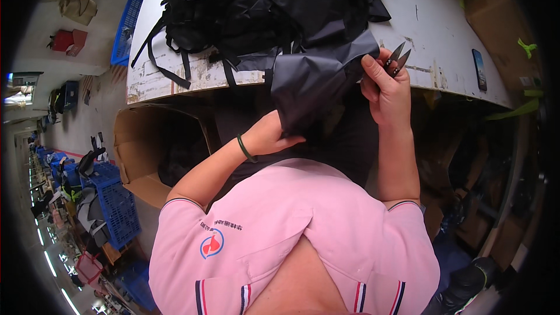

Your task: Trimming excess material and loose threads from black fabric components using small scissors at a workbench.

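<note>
A black, smooth fabric piece (312, 84) hangs over the near edge of the table, stretched between my two hands. My left hand (269, 135), with a dark green bangle on the wrist, grips its lower left side; some fingers are hidden behind the cloth. My right hand (385, 84) pinches the upper right corner between thumb and forefinger. In that same hand sits a pair of dark thread snips (398, 59), blades pointing up and away from the fabric. Beyond the hands lies a heap of black fabric pieces with straps (251, 9).
The white worn table (431, 29) bears a phone (479, 70) near its right end. A cardboard box (149, 151) stands below on the left. Blue plastic crates (116, 204) are farther left, and another blue crate (125, 29) stands by the table's left edge.
</note>
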{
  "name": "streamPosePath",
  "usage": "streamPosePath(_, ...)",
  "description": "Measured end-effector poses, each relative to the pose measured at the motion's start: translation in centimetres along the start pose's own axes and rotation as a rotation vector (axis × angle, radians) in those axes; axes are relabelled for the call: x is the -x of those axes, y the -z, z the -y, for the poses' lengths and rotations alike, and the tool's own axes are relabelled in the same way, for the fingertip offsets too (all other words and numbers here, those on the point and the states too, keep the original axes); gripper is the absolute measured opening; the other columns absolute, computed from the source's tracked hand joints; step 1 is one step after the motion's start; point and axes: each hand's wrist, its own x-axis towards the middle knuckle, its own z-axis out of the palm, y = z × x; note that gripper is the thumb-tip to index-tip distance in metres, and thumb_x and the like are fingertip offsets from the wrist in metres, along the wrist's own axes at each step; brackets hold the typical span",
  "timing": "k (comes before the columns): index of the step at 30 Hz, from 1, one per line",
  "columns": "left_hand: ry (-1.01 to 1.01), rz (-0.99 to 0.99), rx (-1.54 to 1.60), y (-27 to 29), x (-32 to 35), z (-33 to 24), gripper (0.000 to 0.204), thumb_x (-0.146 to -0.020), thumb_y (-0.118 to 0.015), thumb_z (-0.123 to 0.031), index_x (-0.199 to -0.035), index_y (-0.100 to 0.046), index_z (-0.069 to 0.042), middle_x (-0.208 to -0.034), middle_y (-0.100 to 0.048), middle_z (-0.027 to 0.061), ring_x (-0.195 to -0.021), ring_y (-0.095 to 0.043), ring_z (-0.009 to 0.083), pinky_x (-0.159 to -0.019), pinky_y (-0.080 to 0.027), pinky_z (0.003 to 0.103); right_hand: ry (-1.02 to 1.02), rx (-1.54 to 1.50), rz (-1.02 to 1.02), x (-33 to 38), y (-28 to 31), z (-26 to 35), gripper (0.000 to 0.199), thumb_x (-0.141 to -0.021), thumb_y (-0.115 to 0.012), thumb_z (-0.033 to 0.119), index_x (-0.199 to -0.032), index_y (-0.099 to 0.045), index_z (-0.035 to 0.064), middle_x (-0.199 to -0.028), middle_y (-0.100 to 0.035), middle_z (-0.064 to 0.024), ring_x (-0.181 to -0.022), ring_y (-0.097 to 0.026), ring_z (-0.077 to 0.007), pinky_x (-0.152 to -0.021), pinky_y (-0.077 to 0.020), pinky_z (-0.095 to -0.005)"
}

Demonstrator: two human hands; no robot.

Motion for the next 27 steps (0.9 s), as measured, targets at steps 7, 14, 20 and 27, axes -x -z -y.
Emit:
streamPosePath(7,0.275,-0.08,1.095,7.0,-0.7,0.2,0.054,-0.081,-0.07,-0.028,-0.124,-0.052,0.0,-0.123,-0.055,0.0103,-0.116,-0.048,0.0149,-0.1,-0.036,0.031,0.005,0.272,0.172,0.5,-1.2,1.4,0.01,-0.081,-0.07,0.008,-0.088,-0.064,0.0053,-0.063,-0.052,0.0066,-0.045,-0.039,-0.0002,-0.04,-0.0262,-0.0166)
streamPosePath(14,0.289,-0.56,1.08,7.1,-5.2,-4.3,0.018,-0.088,-0.061,-0.008,-0.104,-0.063,0.0,-0.097,-0.066,0.0042,-0.087,-0.061,0.0101,-0.078,-0.048,0.023,0.06,0.368,0.153,0.6,-1.7,0.4,0.012,-0.081,-0.07,0.01,-0.086,-0.06,0.0059,-0.062,-0.05,0.0079,-0.047,-0.038,0.0012,-0.041,-0.0281,-0.0157)
streamPosePath(20,0.408,-0.738,0.916,8.9,-4.1,-2.5,0.015,-0.09,-0.058,-0.011,-0.102,-0.06,-0.002,-0.094,-0.063,0.0036,-0.077,-0.058,0.0083,-0.073,-0.048,0.022,-0.073,0.287,0.142,0.7,0.3,0.1,0.015,-0.08,-0.072,0.009,-0.088,-0.059,0.0066,-0.061,-0.049,0.0077,-0.046,-0.038,0.0003,-0.04,-0.0278,-0.016)
streamPosePath(27,-0.236,-0.509,-0.187,9.1,-5.9,-7.4,0.048,-0.074,-0.075,-0.017,-0.114,-0.053,-0.001,-0.112,-0.057,0.0124,-0.107,-0.052,0.028,-0.096,-0.037,0.035,0.14,0.48,0.148,1.2,-1.8,-0.3,0.02,-0.077,-0.073,0.005,-0.085,-0.054,0.0068,-0.072,-0.052,0.0054,-0.059,-0.045,-0.0006,-0.052,-0.0357,-0.0135)
